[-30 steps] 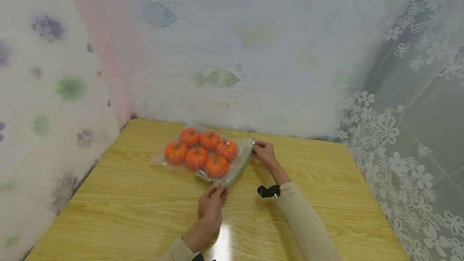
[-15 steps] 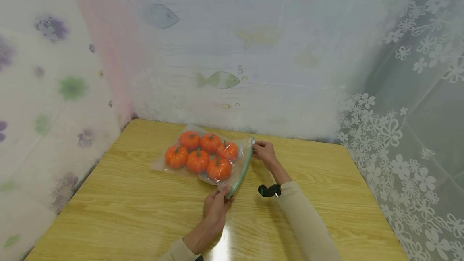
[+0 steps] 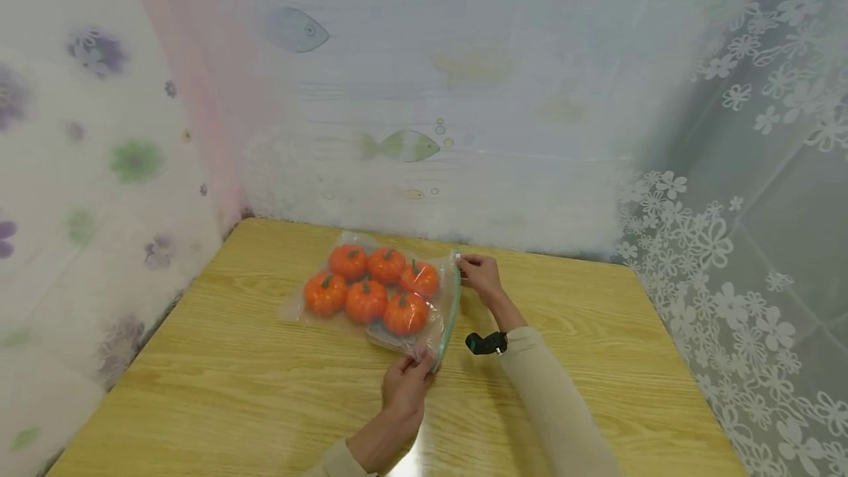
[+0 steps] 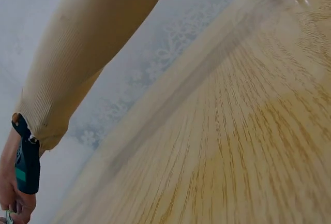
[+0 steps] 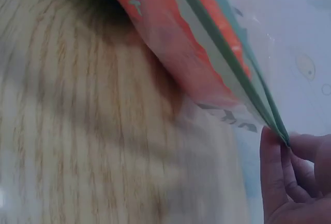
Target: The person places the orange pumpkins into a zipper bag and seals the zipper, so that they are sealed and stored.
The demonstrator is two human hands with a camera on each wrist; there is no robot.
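A clear zip bag (image 3: 433,315) holding several small orange pumpkins (image 3: 366,302) with green stems lies on the wooden table. Its green-edged mouth faces right. My right hand (image 3: 482,277) pinches the far corner of that mouth, beside a white slider. The right wrist view shows the two green strips (image 5: 222,48) parted along the mouth and meeting at the fingertips of that hand (image 5: 297,177). My left hand (image 3: 405,390) pinches the near corner between thumb and fingers. In the left wrist view the right hand (image 4: 15,198) appears at the lower left edge, the bag mostly out of view.
The wooden table (image 3: 232,389) extends around the bag on all sides. Behind it hangs a pale curtain (image 3: 530,168) printed with fish, close to the table's back edge. A black wrist camera (image 3: 486,344) sits on the right wrist below the beige sleeve (image 3: 556,403).
My left hand has drawn the near corner of the bag right and toward me, so the mouth edge runs more upright. The pumpkins have shifted slightly with it; the right hand moved a little left.
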